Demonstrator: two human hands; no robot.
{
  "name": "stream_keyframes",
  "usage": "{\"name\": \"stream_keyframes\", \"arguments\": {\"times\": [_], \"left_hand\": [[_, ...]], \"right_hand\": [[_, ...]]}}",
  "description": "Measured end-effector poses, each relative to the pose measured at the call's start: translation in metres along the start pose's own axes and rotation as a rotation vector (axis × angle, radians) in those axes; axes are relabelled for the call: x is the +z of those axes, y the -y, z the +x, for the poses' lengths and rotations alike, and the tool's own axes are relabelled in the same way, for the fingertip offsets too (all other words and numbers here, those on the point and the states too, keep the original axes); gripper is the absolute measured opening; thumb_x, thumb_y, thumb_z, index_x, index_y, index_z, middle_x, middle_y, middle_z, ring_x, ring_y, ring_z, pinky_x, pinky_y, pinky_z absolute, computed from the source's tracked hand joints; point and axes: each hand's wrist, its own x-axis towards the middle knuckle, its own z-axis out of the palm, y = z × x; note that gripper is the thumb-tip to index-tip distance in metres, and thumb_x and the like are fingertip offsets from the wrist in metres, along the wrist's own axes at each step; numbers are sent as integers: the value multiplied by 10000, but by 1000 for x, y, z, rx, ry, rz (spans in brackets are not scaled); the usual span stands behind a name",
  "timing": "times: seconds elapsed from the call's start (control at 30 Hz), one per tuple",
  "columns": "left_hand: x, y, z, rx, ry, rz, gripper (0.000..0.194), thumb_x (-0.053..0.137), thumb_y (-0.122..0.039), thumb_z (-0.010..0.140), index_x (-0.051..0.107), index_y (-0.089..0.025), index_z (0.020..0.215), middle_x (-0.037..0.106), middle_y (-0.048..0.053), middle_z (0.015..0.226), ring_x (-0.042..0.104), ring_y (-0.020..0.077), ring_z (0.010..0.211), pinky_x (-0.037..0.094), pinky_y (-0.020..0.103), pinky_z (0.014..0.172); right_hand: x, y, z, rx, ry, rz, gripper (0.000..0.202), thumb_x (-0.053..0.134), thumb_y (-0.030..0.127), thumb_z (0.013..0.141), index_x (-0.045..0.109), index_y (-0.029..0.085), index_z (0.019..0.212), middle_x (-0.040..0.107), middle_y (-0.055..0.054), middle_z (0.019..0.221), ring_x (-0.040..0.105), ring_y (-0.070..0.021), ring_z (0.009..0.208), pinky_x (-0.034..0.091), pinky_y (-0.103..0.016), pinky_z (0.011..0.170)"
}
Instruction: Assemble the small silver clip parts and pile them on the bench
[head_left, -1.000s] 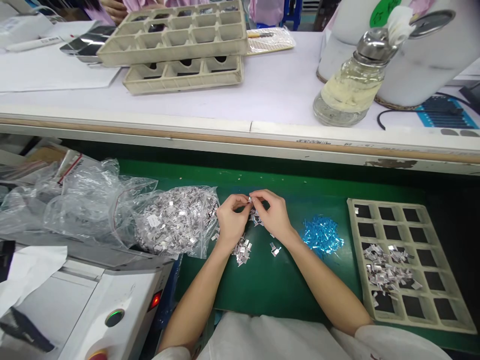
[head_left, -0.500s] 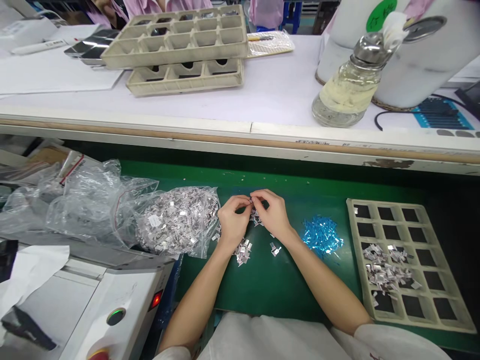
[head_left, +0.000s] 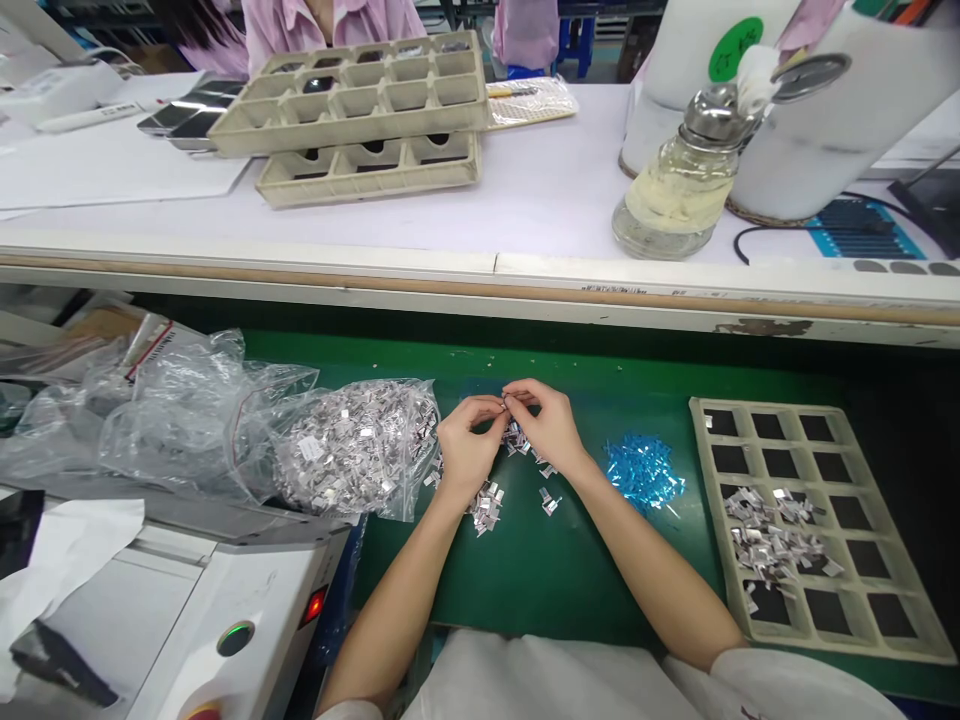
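Note:
Over the green work surface (head_left: 540, 570) my left hand (head_left: 469, 445) and my right hand (head_left: 546, 425) meet fingertip to fingertip. Both are closed in a pinch, and whatever lies between the fingers is too small and hidden to name. Small silvery metal pieces (head_left: 487, 508) lie loose beneath and around my hands, with one piece (head_left: 550, 502) apart below my right wrist. To the left of my left hand rests a clear plastic bag (head_left: 352, 445) full of similar silvery pieces. A heap of small blue strips (head_left: 643, 470) lies right of my right forearm.
A beige compartment tray (head_left: 806, 410) at right holds silvery pieces in some cells. Crumpled plastic bags (head_left: 180, 420) and a white machine (head_left: 247, 590) stand at left. On the shelf above are stacked trays (head_left: 352, 100) and a glass bottle (head_left: 679, 190). A person in pink (head_left: 330, 25) sits opposite.
The view has shifted slightly, so the shelf items appear a little lower and the bottle further left. My hands stay pinched together at nearly the same spot.

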Motion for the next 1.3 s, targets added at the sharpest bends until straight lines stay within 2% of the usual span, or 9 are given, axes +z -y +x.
{"name": "stream_keyframes", "arguments": {"times": [0.23, 0.4, 0.5, 0.6, 0.67, 0.77, 0.9, 1.13, 1.3], "left_hand": [[-1, -2, 4, -175, 35, -316, 210, 853, -293, 832, 697, -193, 930, 799, 66, 980, 806, 215, 925, 671, 372, 893], [-4, -5, 8, -253, 92, -291, 272, 868, -350, 803, 708, -184, 948, 807, 74, 920, 819, 241, 882, 684, 393, 866], [-17, -12, 11, -218, 202, -175, 332, 852, -348, 829, 722, -204, 1098, 817, 85, 995, 818, 254, 923, 682, 409, 885], [-42, -20, 15, -92, 350, 98, 374, 797, -333, 891, 706, -258, 1246, 814, 62, 1000, 799, 238, 900, 661, 382, 858], [-60, -24, 17, -34, 511, 285, 255, 756, -349, 922, 741, -279, 1166, 800, 45, 945, 771, 236, 842, 630, 358, 773], [-77, -27, 17, 23, 713, 500, 105, 781, -337, 876, 762, -277, 960, 767, 42, 901, 721, 258, 836, 559, 351, 705], [-78, -26, 11, 22, 852, 669, 114, 822, -278, 798, 719, -262, 843, 711, 39, 872, 665, 285, 899, 499, 360, 723], [-68, -28, 6, 18, 866, 686, 121, 738, -189, 825, 675, -254, 744, 679, 59, 837, 657, 295, 901, 477, 373, 728], [-66, -29, 3, 74, 829, 707, 117, 711, -210, 863, 663, -254, 766, 682, 62, 840, 655, 291, 870, 470, 380, 725]], "right_hand": [[-10, 7, 7, 62, 58, 197, 267, 745, 315, 876, 736, 213, 1122, 753, -43, 947, 728, -200, 879, 601, -351, 818], [-16, 14, 7, 6, 171, 178, 294, 692, 291, 920, 679, 224, 1205, 692, -18, 919, 680, -182, 837, 575, -333, 786], [-24, 20, 5, -87, 219, -23, 235, 553, 249, 1008, 629, 238, 1230, 663, -37, 990, 648, -191, 906, 549, -343, 838], [-33, 26, 3, -145, 270, -196, 223, 441, 215, 1055, 570, 245, 1234, 642, -67, 1089, 629, -212, 980, 528, -364, 897], [-38, 29, 2, -162, 319, -259, 224, 403, 198, 1061, 547, 253, 1223, 634, -85, 1152, 620, -230, 1039, 518, -378, 927], [-41, 30, 2, -156, 383, -314, 234, 375, 174, 1059, 533, 261, 1207, 629, -98, 1204, 610, -248, 1097, 511, -394, 944], [-40, 28, -1, -127, 460, -381, 261, 349, 136, 1048, 523, 260, 1199, 630, -97, 1201, 609, -254, 1104, 505, -405, 942], [-38, 28, -3, -139, 528, -536, 310, 363, 41, 953, 517, 245, 1131, 639, -100, 1113, 597, -270, 1015, 477, -412, 876], [-41, 30, 0, -127, 513, -466, 261, 331, 86, 993, 490, 253, 1115, 619, -79, 1091, 587, -248, 989, 484, -386, 852]]}}
